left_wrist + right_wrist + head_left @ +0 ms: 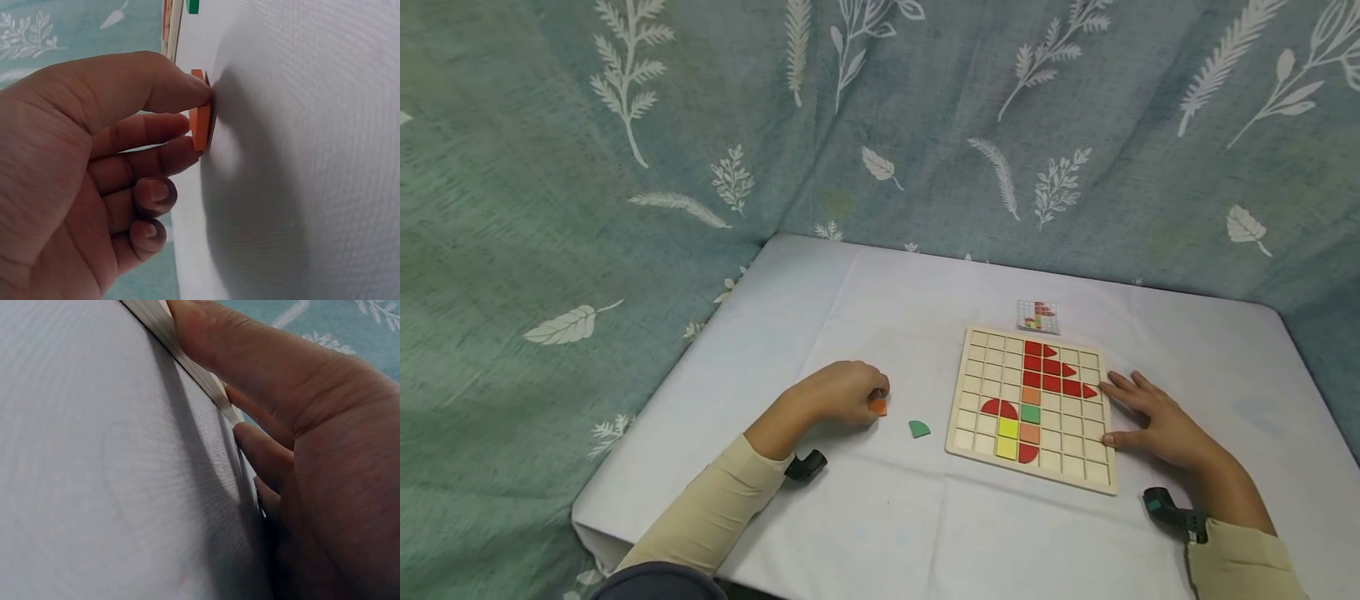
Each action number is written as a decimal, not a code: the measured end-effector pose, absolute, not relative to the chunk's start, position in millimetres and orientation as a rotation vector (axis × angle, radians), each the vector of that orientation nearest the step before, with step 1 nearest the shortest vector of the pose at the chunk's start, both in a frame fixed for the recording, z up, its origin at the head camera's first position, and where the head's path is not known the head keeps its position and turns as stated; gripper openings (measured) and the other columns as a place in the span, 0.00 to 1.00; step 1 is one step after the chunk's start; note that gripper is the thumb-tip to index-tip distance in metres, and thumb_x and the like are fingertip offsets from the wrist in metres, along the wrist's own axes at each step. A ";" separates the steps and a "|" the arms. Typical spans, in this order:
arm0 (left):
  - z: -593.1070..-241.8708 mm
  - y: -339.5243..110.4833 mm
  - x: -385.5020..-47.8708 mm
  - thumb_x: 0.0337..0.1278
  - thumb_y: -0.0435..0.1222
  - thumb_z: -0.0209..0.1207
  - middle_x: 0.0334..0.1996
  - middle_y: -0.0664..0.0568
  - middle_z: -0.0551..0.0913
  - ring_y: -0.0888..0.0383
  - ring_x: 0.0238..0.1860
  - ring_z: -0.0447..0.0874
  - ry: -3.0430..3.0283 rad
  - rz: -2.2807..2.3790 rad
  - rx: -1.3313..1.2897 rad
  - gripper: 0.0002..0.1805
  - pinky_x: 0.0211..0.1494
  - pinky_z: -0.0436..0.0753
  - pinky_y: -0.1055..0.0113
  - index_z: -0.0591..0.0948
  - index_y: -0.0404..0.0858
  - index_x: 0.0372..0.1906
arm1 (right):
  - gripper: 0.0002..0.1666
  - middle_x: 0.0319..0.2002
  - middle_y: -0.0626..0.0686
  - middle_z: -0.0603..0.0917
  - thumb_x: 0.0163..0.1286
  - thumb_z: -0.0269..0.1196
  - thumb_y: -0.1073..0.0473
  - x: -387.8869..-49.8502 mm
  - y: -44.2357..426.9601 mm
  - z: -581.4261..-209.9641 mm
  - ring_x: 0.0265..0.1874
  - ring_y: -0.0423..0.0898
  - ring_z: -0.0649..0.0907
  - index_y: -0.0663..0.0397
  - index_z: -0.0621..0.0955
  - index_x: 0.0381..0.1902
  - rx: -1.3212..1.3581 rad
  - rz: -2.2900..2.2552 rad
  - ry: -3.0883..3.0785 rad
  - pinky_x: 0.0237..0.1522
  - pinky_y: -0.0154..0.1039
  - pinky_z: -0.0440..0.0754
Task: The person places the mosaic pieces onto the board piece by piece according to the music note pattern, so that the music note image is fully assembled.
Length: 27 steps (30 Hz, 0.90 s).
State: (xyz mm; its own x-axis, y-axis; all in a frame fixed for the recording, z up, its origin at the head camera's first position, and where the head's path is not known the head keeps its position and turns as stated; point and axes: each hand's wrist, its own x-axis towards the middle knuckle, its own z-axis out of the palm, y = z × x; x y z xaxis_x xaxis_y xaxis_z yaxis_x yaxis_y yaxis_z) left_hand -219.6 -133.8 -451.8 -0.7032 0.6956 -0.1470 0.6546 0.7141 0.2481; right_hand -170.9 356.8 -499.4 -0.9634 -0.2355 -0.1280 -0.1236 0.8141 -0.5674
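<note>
My left hand pinches a small orange tile between thumb and fingers. The tile is tilted up at the white tabletop, with one side close to the cloth. Just right of that hand lies a green quarter-circle piece. A wooden grid board bears red, orange, green and yellow pieces in some of its squares. At the board's right edge rests my right hand, thumb and fingertips touching the rim with the fingers spread. In the right wrist view, the thumb lies against the board's side.
Behind the board lies a small picture card showing a coloured grid pattern. White cloth covers the table. A green leaf-patterned curtain hangs along its far and left sides.
</note>
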 end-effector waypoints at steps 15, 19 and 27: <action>-440.2 -118.0 -226.5 0.48 0.39 0.65 0.31 0.63 0.78 0.66 0.30 0.73 2.688 0.270 1.270 0.06 0.38 0.75 0.70 0.83 0.49 0.34 | 0.63 0.76 0.60 0.50 0.45 0.73 0.32 -174.3 354.8 -498.0 0.73 0.64 0.38 0.53 0.62 0.74 -0.255 -0.842 2.806 0.59 0.76 0.41; -438.3 -103.9 -224.9 0.49 0.40 0.64 0.31 0.63 0.78 0.67 0.31 0.73 2.658 0.280 1.344 0.07 0.38 0.74 0.71 0.84 0.48 0.36 | 0.63 0.75 0.60 0.50 0.45 0.73 0.33 -172.5 355.1 -498.2 0.73 0.64 0.38 0.54 0.62 0.74 -0.235 -0.843 2.807 0.59 0.76 0.42; -438.6 -73.0 -222.9 0.49 0.43 0.66 0.31 0.64 0.76 0.68 0.29 0.71 2.601 0.264 1.511 0.09 0.35 0.72 0.74 0.84 0.47 0.37 | 0.63 0.76 0.59 0.50 0.45 0.74 0.33 -171.2 355.7 -498.4 0.73 0.64 0.38 0.53 0.63 0.74 -0.217 -0.873 2.797 0.58 0.76 0.41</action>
State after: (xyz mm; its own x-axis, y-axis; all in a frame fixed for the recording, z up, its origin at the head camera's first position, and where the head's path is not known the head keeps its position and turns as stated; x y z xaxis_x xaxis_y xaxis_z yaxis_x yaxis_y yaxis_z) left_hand -222.9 -73.0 -438.6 -0.4936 0.8695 -0.0179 0.8482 0.4859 0.2111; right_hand -171.2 355.7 -498.4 -0.9687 -0.1988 -0.1488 -0.0789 0.8146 -0.5747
